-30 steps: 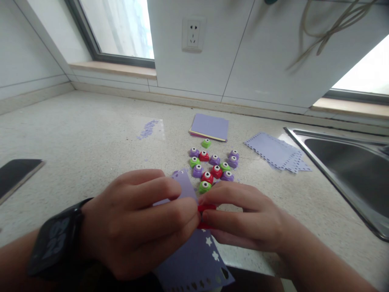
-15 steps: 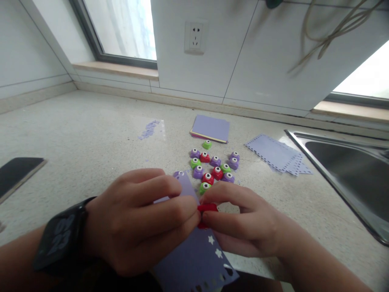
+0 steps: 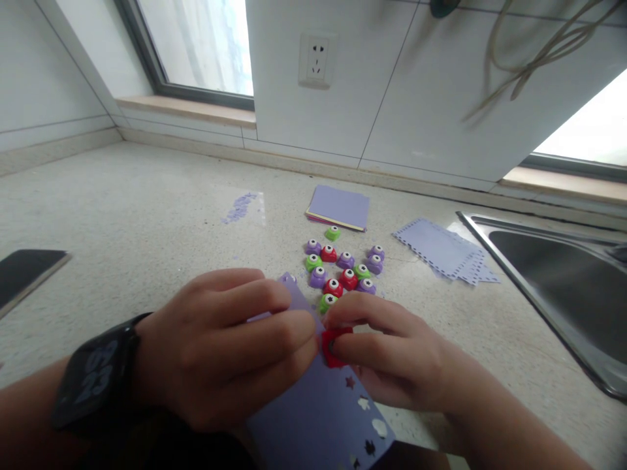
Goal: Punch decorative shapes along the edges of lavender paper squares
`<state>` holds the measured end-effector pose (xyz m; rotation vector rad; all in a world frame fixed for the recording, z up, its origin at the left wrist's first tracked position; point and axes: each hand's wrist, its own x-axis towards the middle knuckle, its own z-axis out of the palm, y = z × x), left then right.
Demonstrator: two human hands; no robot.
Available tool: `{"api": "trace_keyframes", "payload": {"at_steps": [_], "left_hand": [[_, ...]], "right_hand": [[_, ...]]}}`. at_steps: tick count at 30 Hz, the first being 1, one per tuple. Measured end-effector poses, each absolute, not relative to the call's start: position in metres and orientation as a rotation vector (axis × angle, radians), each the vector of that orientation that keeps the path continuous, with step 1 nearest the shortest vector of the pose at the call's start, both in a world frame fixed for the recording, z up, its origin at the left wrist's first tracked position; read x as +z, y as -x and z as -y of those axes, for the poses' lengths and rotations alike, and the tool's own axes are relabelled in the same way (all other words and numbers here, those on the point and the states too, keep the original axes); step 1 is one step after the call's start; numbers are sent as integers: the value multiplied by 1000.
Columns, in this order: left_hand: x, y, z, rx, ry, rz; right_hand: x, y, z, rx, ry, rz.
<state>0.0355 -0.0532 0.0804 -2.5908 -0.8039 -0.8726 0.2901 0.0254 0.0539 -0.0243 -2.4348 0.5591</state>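
A purple sheet of paper (image 3: 313, 411) with shapes cut along its edge lies under and between my hands. My left hand (image 3: 235, 346), with a black watch on the wrist, pinches the sheet from the left. In my right hand (image 3: 392, 346) is a red punch (image 3: 336, 347), held at the sheet's right edge, its underside partly showing. Star, flower and leaf holes run below it. Just beyond my hands stand several small punches in purple (image 3: 318, 277), red (image 3: 349, 279) and green (image 3: 328, 302).
Stacked purple sheets (image 3: 339, 207) lie behind the punches. Punched sheets (image 3: 435, 248) rest beside the metal sink (image 3: 568, 287) at the right. Purple paper bits (image 3: 240, 207) are scattered at the back left, and a dark flat object (image 3: 29, 277) lies at the left edge.
The red punch has turned slightly between my fingers, showing more of its underside. The sheet has shifted a little to the right, with more holes visible along its edge.
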Motion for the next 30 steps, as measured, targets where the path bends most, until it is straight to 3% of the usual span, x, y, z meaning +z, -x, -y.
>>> {"api": "trace_keyframes", "payload": {"at_steps": [6,16,23,30], "left_hand": [[72,-17,27,-899,2492,812],[41,12,-7,-776,2402,1379],[52,-11,17,-931,2667,989],[55,-53,52,-1013,2547,1056]], "right_hand": [[56,-289,-32,621,43,2376],[53,-289,-41,474,110,2335],[50,-292,-47,403,156,2313],[47,-294,-47,341,194,2278]]}}
